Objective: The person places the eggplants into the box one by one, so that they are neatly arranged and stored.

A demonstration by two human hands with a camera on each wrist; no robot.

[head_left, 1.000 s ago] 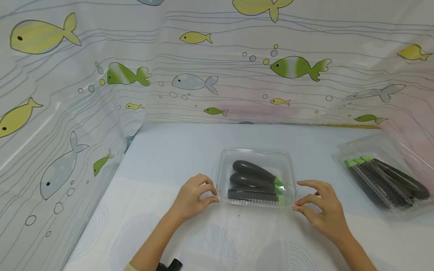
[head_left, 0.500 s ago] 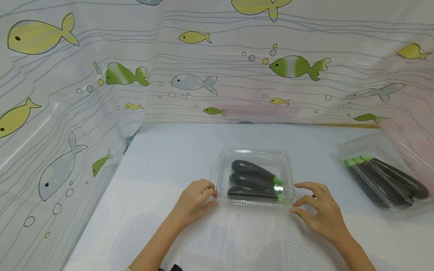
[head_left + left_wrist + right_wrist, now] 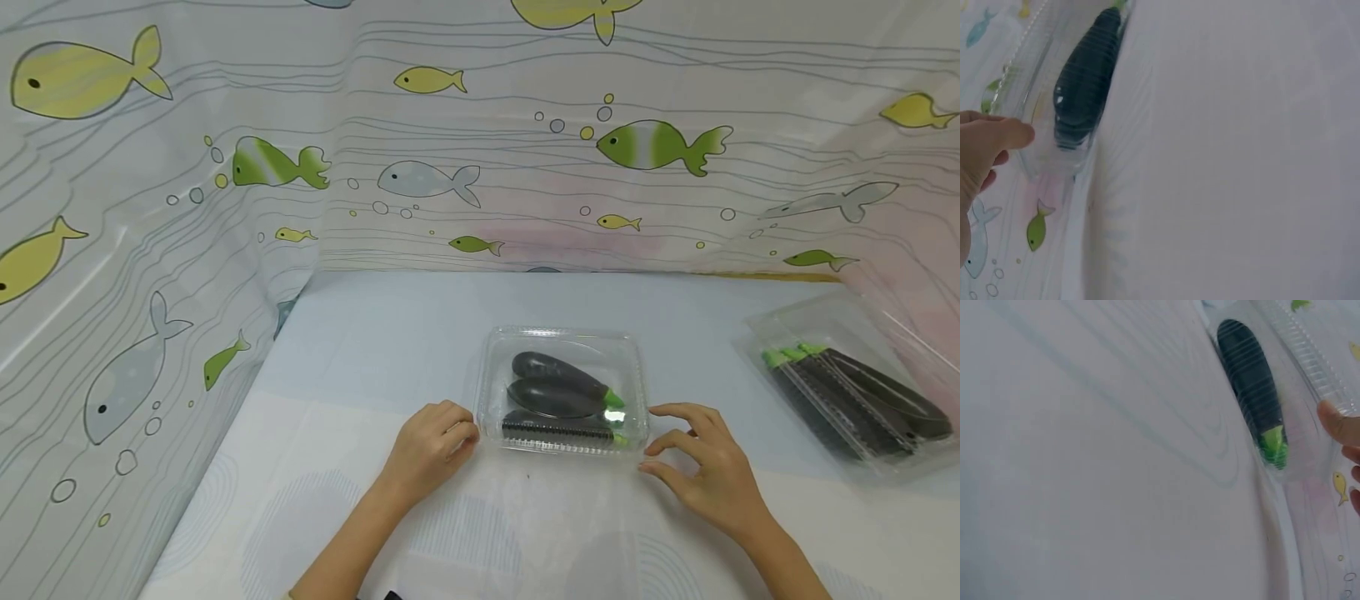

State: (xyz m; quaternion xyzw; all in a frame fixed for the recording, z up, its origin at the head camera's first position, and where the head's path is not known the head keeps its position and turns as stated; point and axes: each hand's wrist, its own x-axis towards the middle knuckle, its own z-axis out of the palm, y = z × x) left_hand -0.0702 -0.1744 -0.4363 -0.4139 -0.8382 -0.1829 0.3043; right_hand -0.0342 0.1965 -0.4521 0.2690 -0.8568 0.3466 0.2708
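A clear plastic clamshell box (image 3: pixel 562 333) with its lid down sits mid-table, holding three dark eggplants (image 3: pixel 555 397) with green stem ends. The nearest eggplant is partly hidden behind the box's ridged front edge. My left hand (image 3: pixel 431 446) is at the box's left side, fingers bent near the front corner. In the left wrist view its thumb (image 3: pixel 1017 133) lies at the box's end. On the other side, my right hand (image 3: pixel 705 462) has its fingers loosely curved, thumb and forefinger apart, by the right wall. Exact contact is hard to tell.
To the right lies another clear box (image 3: pixel 847 312) with several more eggplants (image 3: pixel 855 400). A fish-patterned sheet (image 3: pixel 525 150) hangs behind and at the left of the pale-covered table (image 3: pixel 360 350). Part of a black object (image 3: pixel 392 595) shows at the bottom edge.
The clamshell box has shifted slightly left. My right hand moved a little left with it, and my left thumb has drawn in toward the fingers. The other box stays put.
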